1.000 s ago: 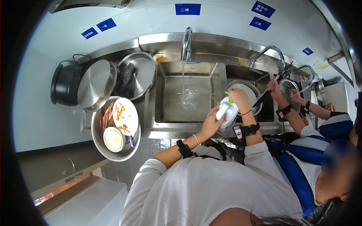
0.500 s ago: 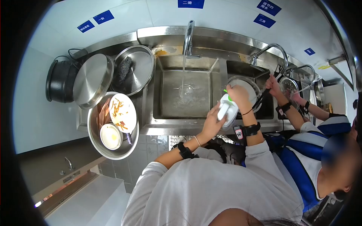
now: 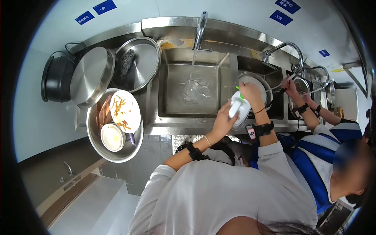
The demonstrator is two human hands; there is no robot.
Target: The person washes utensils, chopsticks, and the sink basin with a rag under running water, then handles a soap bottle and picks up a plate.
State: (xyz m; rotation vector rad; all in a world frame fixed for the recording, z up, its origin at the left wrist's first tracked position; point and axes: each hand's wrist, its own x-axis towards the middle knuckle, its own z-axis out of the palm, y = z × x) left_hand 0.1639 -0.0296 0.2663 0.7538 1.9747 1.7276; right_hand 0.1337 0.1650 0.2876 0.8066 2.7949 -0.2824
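Observation:
Over the ledge between two sinks, my left hand is closed on the lower left side of a white plastic piece with a raised, handle-like bar and a clear edge. My right hand is closed at its upper end, fingers curled down. A bright green part pokes out beside those fingers; its kind is hidden. Just behind my right hand, a round pale dish sits in the right sink. In the left sink, water falls from the tap onto the bottom.
At left, a steel basin holds an oval plate with food scraps and a bowl. Behind stand a steel pan, a round basin with a dark scrubber and a black pot. Other people's hands work at right.
My view has shifted slightly, moving the sinks and basins up in the picture. Both my hands keep hold, with the white piece turned a little more upright.

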